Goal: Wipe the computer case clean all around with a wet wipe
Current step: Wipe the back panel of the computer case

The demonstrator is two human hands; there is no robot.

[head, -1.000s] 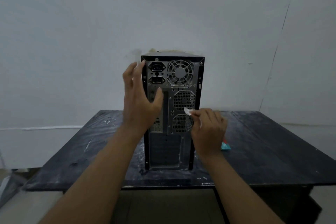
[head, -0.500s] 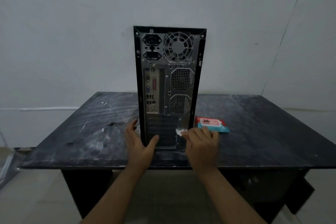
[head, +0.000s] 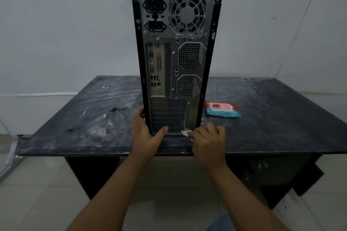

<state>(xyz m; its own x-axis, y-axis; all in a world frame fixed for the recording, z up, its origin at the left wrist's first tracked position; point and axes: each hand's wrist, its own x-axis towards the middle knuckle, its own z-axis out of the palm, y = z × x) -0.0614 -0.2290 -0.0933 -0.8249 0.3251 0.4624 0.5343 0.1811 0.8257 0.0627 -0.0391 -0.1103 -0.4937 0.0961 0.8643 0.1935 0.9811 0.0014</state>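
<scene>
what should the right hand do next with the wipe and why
Probably drag the wipe leftward along the bottom edge of the back panel. The right hand pinches it at the lower right corner of the computer case, and the left hand grips the lower left edge, which should brace the case against that sideways push.

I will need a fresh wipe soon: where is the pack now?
In the head view, the pack lies flat on the table, just right of the case base and beyond the right hand.
</scene>
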